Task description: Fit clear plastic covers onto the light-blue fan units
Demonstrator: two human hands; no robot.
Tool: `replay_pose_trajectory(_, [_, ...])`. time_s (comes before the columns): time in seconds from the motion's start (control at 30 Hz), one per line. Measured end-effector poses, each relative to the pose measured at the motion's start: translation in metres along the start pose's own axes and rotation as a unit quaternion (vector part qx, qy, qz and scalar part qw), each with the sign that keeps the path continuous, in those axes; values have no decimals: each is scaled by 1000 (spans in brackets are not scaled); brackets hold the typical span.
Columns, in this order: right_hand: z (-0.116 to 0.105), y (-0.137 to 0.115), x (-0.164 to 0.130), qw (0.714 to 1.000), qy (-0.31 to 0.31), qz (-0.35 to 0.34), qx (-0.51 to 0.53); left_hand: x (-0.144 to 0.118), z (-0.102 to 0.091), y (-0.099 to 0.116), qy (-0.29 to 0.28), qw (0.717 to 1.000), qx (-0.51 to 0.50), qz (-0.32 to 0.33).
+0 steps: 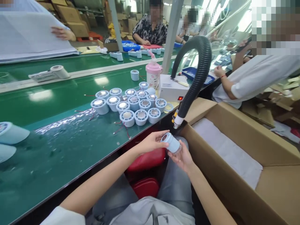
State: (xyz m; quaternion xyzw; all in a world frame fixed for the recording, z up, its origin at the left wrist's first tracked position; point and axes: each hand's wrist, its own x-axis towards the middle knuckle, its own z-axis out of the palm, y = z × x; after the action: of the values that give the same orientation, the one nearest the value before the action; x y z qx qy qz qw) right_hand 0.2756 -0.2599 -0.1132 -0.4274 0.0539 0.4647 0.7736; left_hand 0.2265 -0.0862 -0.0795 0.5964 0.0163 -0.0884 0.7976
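Note:
A light-blue cylindrical housing [173, 143] with a dark round opening is held tilted above my lap. My left hand [153, 140] grips its upper end, the thumb along the near side. Around the lower end, where a clear rim shows, my right hand [181, 156] has its fingers closed. Just above hangs the metal-tipped nozzle [178, 121] of a black corrugated hose [199, 68], apart from the housing. On the green table to the left stands a cluster of similar light-blue housings [133, 101] with silver discs on top, some trailing thin red wires.
An open cardboard box [234, 122] with white paper inside stands at my right. The hose rises beside a white machine [172, 87] with a red switch. Near it is a pink-lidded bottle [153, 73]. More blue parts [12, 132] lie at far left. Co-workers sit across and at right.

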Motion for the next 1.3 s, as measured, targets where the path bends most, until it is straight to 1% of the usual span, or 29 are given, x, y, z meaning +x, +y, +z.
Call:
replay_pose_trajectory(0.1, [-12,-8,16,999,-10,-17,26,26,-1,4,-18,1000,14,-1])
replay_pose_trajectory(0.2, [-22,-13,27,998,-37,-12,45,38,-4,6,-25,999,21,-3])
replay_pose_trajectory(0.37, [-31,-13,37,992,-96,10,78,37,-9,9,-22,1000,22,-5])
replay_pose_trajectory(0.57, [-34,-3,45,977,-177,55,104,41,-5,19,-14,999,41,-6])
replay_pose_trajectory(0.8, [-30,11,47,960,-231,54,149,43,-5,25,-6,997,70,-4])
replay_pose_trajectory(1.03, [-28,13,50,956,-248,55,150,40,-8,25,-6,997,83,4])
replay_pose_trajectory(1.2, [-26,9,45,965,-230,47,115,38,-7,26,-15,996,91,8])
replay_pose_trajectory(1.3, [-22,5,42,972,-214,42,82,33,-7,26,-4,995,103,9])
